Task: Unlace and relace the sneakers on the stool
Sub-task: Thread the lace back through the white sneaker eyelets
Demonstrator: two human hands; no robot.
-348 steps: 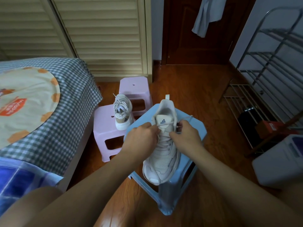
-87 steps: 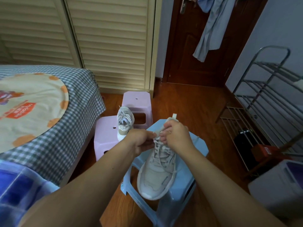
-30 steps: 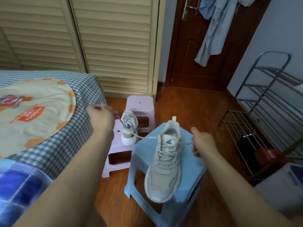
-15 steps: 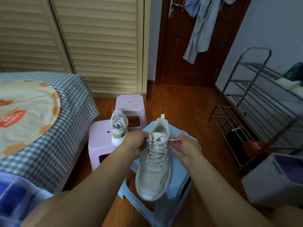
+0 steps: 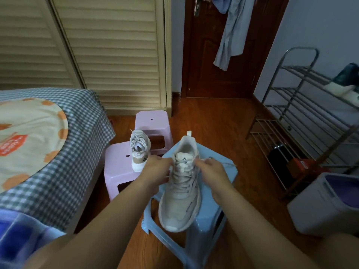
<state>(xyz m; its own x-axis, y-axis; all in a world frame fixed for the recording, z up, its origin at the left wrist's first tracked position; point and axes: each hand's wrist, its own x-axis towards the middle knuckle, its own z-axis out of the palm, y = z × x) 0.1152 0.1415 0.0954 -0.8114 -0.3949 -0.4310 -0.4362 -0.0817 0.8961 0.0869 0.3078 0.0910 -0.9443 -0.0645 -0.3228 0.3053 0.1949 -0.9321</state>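
A pale beige sneaker (image 5: pixel 181 199) lies on the light blue stool (image 5: pixel 215 200), toe toward me, its laces crossed up to the tongue. My left hand (image 5: pixel 155 171) sits at the sneaker's left upper eyelets, fingers curled on the lace there. My right hand (image 5: pixel 213 171) is at the right upper eyelets, pinching the lace, whose free end (image 5: pixel 227 163) trails off to the right over the stool. A second, matching sneaker (image 5: pixel 138 148) stands on a pink stool (image 5: pixel 118 167) to the left, heel toward me.
Another pink stool (image 5: pixel 152 121) stands behind. A bed with a checked cover (image 5: pixel 64 152) fills the left. A metal shoe rack (image 5: pixel 303 123) and a grey bin (image 5: pixel 326 206) are at the right. Louvred closet doors and a brown door lie ahead.
One second ago both hands were spread wide, pulling the lace ends outward. They have come back in to the top eyelets and now hold the lace close to the tongue.
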